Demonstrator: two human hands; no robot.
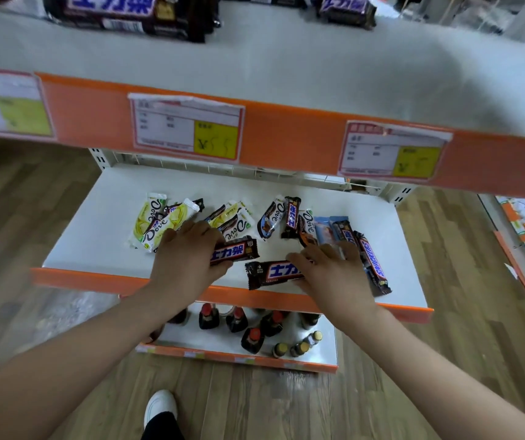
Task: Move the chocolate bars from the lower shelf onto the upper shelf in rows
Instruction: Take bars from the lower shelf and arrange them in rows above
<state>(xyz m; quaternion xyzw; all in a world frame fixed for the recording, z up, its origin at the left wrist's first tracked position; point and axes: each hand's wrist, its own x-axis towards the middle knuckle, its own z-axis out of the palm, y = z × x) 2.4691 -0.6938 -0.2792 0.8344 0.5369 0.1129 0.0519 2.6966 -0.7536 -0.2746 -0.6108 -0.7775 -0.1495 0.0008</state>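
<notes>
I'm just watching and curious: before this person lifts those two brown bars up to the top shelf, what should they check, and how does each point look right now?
1. Left hand grips its brown bar: ok, fingers curl round its left end.
2. Right hand has the second brown bar: cannot tell; the fingers lie over its right end, full grip not visible.
3. Free space on the upper shelf: ok, bare surface in front of the bars already there.
4. Lift path past the orange shelf edge: cannot tell; it overhangs the lower shelf.
5. Lower shelf emptied: not ok, many Dove bars remain.
</notes>
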